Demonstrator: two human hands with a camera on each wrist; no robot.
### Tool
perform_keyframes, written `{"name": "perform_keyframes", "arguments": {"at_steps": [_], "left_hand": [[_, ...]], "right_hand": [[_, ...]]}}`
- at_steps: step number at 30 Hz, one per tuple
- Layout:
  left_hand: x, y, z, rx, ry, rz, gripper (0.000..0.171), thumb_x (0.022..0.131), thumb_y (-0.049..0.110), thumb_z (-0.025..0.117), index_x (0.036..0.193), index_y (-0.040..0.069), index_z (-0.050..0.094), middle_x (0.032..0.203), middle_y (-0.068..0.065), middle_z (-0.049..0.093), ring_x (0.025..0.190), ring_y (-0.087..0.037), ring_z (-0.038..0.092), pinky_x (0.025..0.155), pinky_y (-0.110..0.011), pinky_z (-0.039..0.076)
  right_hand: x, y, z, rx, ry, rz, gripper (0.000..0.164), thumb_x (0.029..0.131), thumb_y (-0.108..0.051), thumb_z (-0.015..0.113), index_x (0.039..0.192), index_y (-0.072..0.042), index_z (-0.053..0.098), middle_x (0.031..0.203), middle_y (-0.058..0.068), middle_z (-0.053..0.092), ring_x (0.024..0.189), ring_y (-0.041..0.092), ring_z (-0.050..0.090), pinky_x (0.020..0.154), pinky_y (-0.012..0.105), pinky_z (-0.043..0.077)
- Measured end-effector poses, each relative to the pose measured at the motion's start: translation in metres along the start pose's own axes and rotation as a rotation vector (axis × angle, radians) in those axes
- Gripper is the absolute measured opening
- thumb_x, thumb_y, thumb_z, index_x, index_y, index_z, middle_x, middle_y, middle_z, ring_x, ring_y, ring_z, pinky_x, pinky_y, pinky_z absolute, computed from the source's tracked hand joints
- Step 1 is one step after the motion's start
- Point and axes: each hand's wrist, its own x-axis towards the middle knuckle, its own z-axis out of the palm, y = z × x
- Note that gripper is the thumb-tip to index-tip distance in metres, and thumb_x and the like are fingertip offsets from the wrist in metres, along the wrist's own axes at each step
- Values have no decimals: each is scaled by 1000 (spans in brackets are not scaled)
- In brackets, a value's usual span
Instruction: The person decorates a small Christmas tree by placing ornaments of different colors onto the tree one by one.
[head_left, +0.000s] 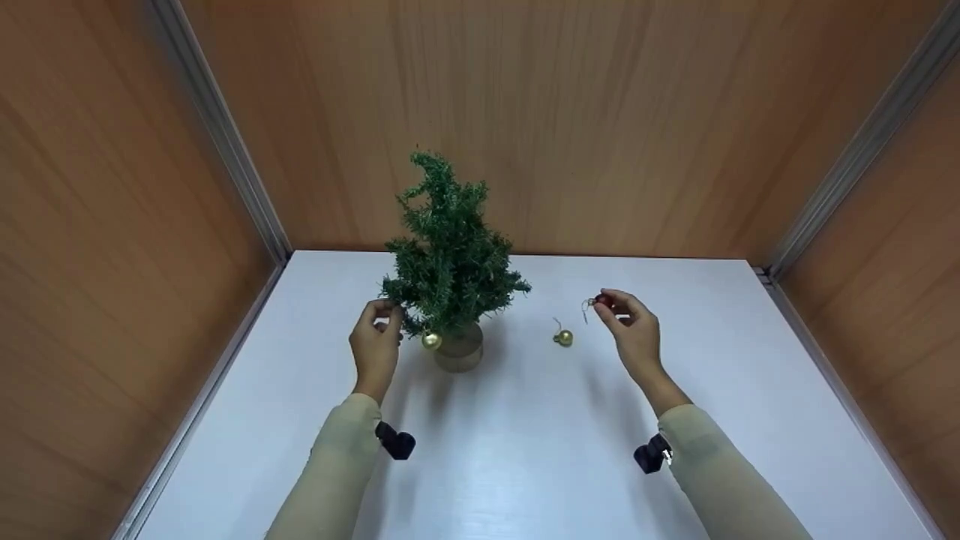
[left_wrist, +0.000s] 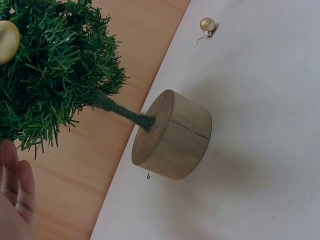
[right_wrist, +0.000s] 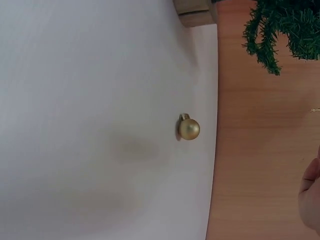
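Observation:
A small green artificial Christmas tree (head_left: 450,262) stands on a round wooden base (left_wrist: 180,142). At its lower left my left hand (head_left: 376,346) pinches a branch tip between thumb and fingers; needles partly cover the fingertips. A gold bauble (head_left: 431,341) hangs low on the tree, close to that hand. Right of the tree, my right hand (head_left: 634,334) pinches a small red bauble (head_left: 603,300) above the table, its string loop dangling to the left. Another gold bauble (right_wrist: 189,129) lies on the table between the tree and my right hand.
The white table (head_left: 510,457) is bounded by a wood-grain back panel (head_left: 600,135) and side panels, with grey metal strips (head_left: 232,142) at the corners. A black wrist device (head_left: 395,441) sits at the left sleeve, another (head_left: 652,454) at the right.

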Motion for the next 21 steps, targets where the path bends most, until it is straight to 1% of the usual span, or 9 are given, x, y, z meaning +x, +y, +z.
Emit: {"name": "perform_keyframes", "arguments": {"at_steps": [5,11,14,18,21], "left_hand": [[-3,4,5,9,27,-9,16,100,24,58,111,12,62,103,-4,61,80,-34,63,60,-25,47],[-8,9,10,27,68,-22,16,100,25,58,109,13,63,102,-4,61,78,-32,63,59,-25,47],[-9,11,12,32,88,-24,16,100,25,57,109,13,63,102,-3,61,78,-32,64,59,-25,47],[-13,12,14,45,114,-25,17,101,26,56,111,13,62,103,-2,61,79,-31,63,60,-26,47],[-18,12,15,44,139,-20,19,102,26,56,114,12,62,102,-2,60,80,-34,62,60,-25,48]], "right_hand": [[10,2,-3,19,-21,-4,35,90,-28,73,119,-10,68,108,6,67,92,13,58,76,19,46],[20,3,-7,42,-70,9,36,91,-25,72,122,-8,67,110,9,65,93,12,56,77,17,45],[22,-8,-9,51,-107,19,35,92,-20,70,124,-4,65,112,13,64,93,13,55,78,17,45],[22,-29,-13,81,-147,7,33,93,-14,70,122,-1,65,111,16,64,92,13,56,78,18,45],[25,-33,-14,103,-166,-16,31,92,-13,70,121,-1,65,110,16,65,91,15,57,78,19,46]]}}
